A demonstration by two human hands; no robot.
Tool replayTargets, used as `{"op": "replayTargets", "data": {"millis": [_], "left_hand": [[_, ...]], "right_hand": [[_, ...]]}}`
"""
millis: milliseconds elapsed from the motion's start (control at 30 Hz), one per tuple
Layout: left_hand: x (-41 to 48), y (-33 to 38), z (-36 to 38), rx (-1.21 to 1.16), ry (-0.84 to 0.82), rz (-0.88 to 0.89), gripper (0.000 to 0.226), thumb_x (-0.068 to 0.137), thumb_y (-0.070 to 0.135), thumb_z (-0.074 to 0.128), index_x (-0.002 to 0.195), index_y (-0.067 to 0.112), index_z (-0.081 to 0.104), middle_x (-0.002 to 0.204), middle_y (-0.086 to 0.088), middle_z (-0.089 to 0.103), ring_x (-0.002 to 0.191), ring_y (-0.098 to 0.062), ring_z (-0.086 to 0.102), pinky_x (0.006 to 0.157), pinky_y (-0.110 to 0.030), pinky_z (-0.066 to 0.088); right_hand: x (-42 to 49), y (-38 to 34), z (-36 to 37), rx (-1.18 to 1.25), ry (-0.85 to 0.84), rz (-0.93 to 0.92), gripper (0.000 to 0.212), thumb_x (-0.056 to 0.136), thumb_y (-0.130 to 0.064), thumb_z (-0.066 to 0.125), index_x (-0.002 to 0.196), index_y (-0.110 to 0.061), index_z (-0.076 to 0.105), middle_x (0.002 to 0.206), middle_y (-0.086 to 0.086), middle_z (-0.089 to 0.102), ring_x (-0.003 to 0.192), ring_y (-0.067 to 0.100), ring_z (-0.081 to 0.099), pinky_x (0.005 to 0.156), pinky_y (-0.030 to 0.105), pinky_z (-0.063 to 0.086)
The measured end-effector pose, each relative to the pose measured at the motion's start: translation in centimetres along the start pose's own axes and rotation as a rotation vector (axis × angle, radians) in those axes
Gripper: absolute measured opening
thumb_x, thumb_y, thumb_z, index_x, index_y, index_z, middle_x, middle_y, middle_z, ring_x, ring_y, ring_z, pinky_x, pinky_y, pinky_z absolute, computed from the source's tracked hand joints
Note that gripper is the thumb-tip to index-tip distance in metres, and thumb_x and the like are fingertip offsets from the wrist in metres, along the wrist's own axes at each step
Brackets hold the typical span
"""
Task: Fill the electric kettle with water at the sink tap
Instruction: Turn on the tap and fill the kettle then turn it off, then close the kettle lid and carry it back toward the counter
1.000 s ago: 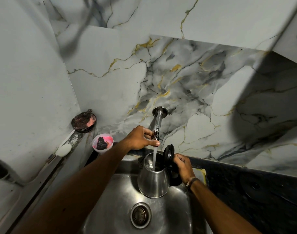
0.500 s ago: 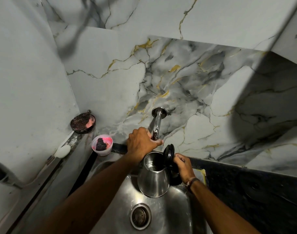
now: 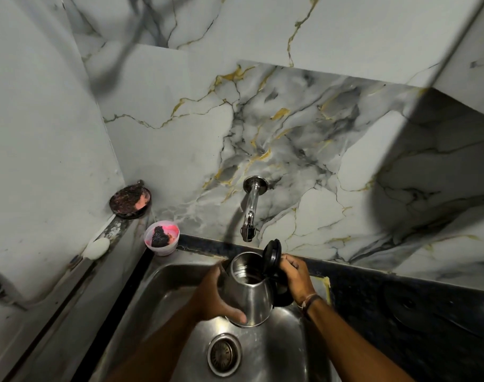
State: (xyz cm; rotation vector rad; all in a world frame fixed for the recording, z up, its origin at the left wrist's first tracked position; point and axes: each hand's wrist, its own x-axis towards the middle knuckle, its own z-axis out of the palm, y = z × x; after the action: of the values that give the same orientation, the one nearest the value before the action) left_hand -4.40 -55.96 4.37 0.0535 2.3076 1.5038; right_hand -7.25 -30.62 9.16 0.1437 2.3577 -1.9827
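The steel electric kettle (image 3: pixel 252 296) is held over the sink basin (image 3: pixel 163 296), just below and in front of the chrome wall tap (image 3: pixel 250 213). Its black lid (image 3: pixel 271 255) stands flipped open on the right side. My right hand (image 3: pixel 297 279) grips the black handle behind the lid. My left hand (image 3: pixel 212 299) cups the kettle's left side and base, thumb under the bottom edge. No water runs from the tap. Some water shows inside the kettle.
The sink drain (image 3: pixel 223 354) lies below the kettle. A pink cup (image 3: pixel 161 239) with a dark scrubber stands at the sink's back left corner, a round dark dish (image 3: pixel 130 199) behind it. A white soap bar (image 3: pixel 97 248) rests on the left ledge. Dark countertop (image 3: pixel 400 304) stretches right.
The water stream stopped. My left hand left the tap and came down onto the kettle's left side. The kettle stays under the tap in my right hand.
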Motion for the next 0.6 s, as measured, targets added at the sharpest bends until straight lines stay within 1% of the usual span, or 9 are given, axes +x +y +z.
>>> {"op": "replayTargets", "data": {"millis": [67, 100, 167, 233, 333, 400, 433, 500, 600], "left_hand": [[0.2, -0.3, 2.2, -0.072, 0.096, 0.001, 0.135, 0.029, 0.034, 0.117, 0.147, 0.019, 0.052, 0.146, 0.000, 0.069, 0.138, -0.017, 0.066, 0.119, -0.044, 0.056], [0.2, -0.2, 3.0, -0.098, 0.132, -0.004, 0.131, 0.029, 0.030, 0.116, 0.143, 0.019, 0.054, 0.142, -0.001, 0.071, 0.136, -0.023, 0.068, 0.117, -0.050, 0.057], [0.2, -0.1, 4.2, -0.141, 0.175, -0.015, 0.126, 0.027, 0.030, 0.115, 0.138, 0.021, 0.056, 0.137, -0.002, 0.073, 0.132, -0.026, 0.070, 0.114, -0.054, 0.059], [0.1, -0.1, 5.1, -0.147, 0.204, -0.003, 0.122, 0.026, 0.032, 0.114, 0.134, 0.022, 0.058, 0.134, -0.002, 0.075, 0.129, -0.026, 0.071, 0.113, -0.055, 0.059], [-0.4, 0.6, 6.3, -0.137, 0.247, 0.017, 0.114, 0.026, 0.034, 0.114, 0.127, 0.025, 0.061, 0.127, 0.001, 0.078, 0.122, -0.025, 0.075, 0.106, -0.053, 0.064], [-0.7, 1.6, 6.8, -0.123, 0.261, 0.046, 0.115, 0.027, 0.036, 0.114, 0.129, 0.029, 0.062, 0.127, 0.004, 0.078, 0.121, -0.023, 0.076, 0.104, -0.050, 0.066], [-0.8, 2.1, 7.0, -0.117, 0.262, 0.061, 0.116, 0.027, 0.036, 0.114, 0.131, 0.032, 0.062, 0.128, 0.005, 0.078, 0.122, -0.022, 0.075, 0.103, -0.049, 0.066], [-1.1, 3.5, 7.7, -0.104, 0.277, 0.073, 0.112, 0.028, 0.038, 0.114, 0.127, 0.037, 0.062, 0.127, 0.008, 0.078, 0.120, -0.020, 0.075, 0.102, -0.047, 0.066], [-1.6, 5.8, 9.4, -0.057, 0.306, 0.067, 0.107, 0.027, 0.043, 0.112, 0.121, 0.037, 0.060, 0.125, 0.010, 0.076, 0.118, -0.018, 0.074, 0.102, -0.045, 0.065]], "right_hand": [[-0.4, -0.2, -0.2, -0.002, 0.017, 0.015, 0.044, 0.070, -0.052, 0.065, 0.068, -0.008, 0.066, 0.069, 0.002, 0.060, 0.068, 0.014, 0.055, 0.072, 0.037, 0.046], [-0.7, -0.4, -0.3, 0.003, 0.024, 0.018, 0.037, 0.069, -0.052, 0.066, 0.067, -0.015, 0.066, 0.067, 0.000, 0.059, 0.066, 0.012, 0.053, 0.071, 0.036, 0.045], [-1.2, -0.7, -0.8, 0.005, 0.016, 0.016, 0.031, 0.070, -0.052, 0.066, 0.066, -0.021, 0.066, 0.065, -0.005, 0.059, 0.064, 0.010, 0.053, 0.070, 0.036, 0.045], [-1.8, -1.1, -1.7, 0.013, 0.001, 0.009, 0.029, 0.072, -0.051, 0.065, 0.066, -0.022, 0.066, 0.064, -0.008, 0.059, 0.065, 0.010, 0.053, 0.070, 0.035, 0.045], [-2.6, -1.8, -3.3, 0.008, -0.033, 0.007, 0.025, 0.079, -0.043, 0.066, 0.070, -0.019, 0.066, 0.069, -0.002, 0.058, 0.071, 0.014, 0.053, 0.075, 0.037, 0.044], [-3.0, -2.7, -4.4, -0.002, -0.049, 0.029, 0.022, 0.081, -0.040, 0.065, 0.067, -0.025, 0.063, 0.069, -0.006, 0.058, 0.071, 0.012, 0.053, 0.076, 0.037, 0.044], [-3.2, -3.2, -5.0, -0.017, -0.055, 0.043, 0.023, 0.079, -0.044, 0.065, 0.065, -0.025, 0.061, 0.069, -0.008, 0.057, 0.072, 0.013, 0.053, 0.077, 0.037, 0.044], [-3.4, -4.2, -6.3, -0.059, -0.060, 0.068, 0.030, 0.072, -0.053, 0.065, 0.065, -0.026, 0.059, 0.069, -0.008, 0.056, 0.072, 0.014, 0.053, 0.075, 0.037, 0.043], [-4.0, -5.9, -8.5, -0.124, -0.070, 0.103, 0.041, 0.068, -0.062, 0.066, 0.073, -0.022, 0.060, 0.074, -0.001, 0.059, 0.074, 0.019, 0.056, 0.075, 0.037, 0.044]]}}
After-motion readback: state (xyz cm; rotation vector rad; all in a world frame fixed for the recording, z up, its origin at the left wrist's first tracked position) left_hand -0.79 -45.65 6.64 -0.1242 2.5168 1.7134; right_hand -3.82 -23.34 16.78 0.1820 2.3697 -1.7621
